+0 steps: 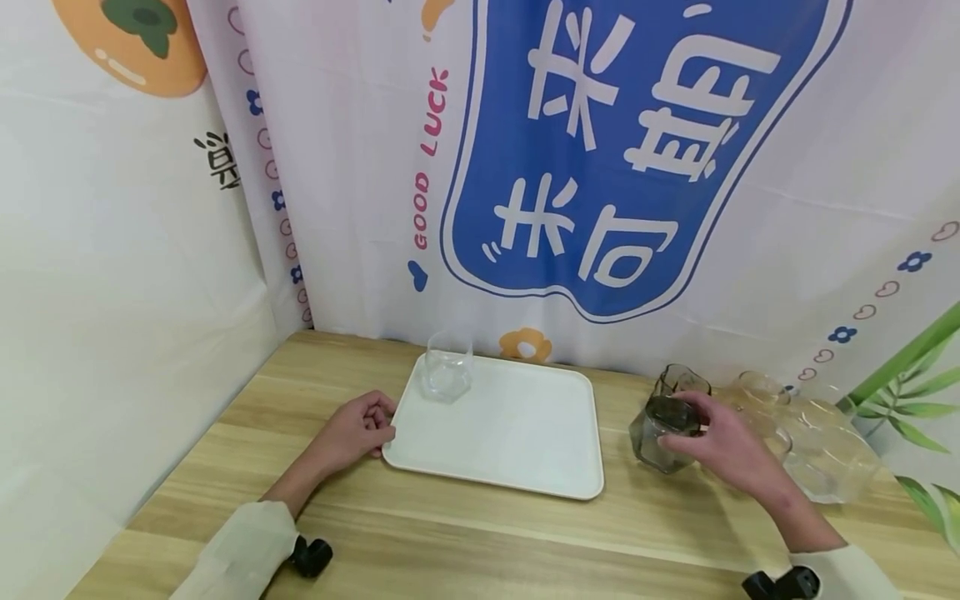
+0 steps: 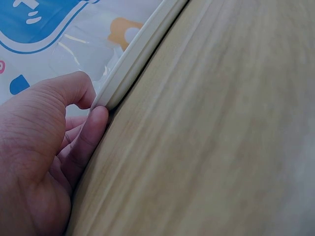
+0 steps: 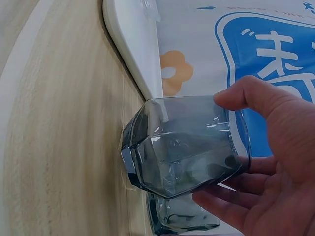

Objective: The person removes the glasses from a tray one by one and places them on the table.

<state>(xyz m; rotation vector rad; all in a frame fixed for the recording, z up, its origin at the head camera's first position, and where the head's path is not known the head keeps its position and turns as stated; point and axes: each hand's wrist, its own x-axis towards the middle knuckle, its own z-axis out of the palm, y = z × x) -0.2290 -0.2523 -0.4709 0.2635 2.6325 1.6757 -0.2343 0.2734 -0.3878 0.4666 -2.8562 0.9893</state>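
Observation:
My left hand [image 1: 358,429] pinches the left rim of a white rectangular tray [image 1: 517,425] between thumb and index finger; in the left wrist view the fingertips [image 2: 100,115] lie right at the tray's edge. A clear drinking glass [image 1: 447,375] stands upright in the tray's back left corner. To the right of the tray, my right hand [image 1: 723,442] grips a smoky grey faceted glass [image 3: 189,147] near its rim, thumb on one side and fingers on the other. The glass is upright, its base close to the tabletop. Behind it is another grey glass [image 1: 678,379], partly covered.
Several clear and amber-tinted glasses [image 1: 825,450] crowd the right side of the wooden table [image 1: 450,533], beyond my right hand. A printed curtain [image 1: 360,208] hangs behind the table's back edge. Green leaves [image 1: 915,400] are at the far right.

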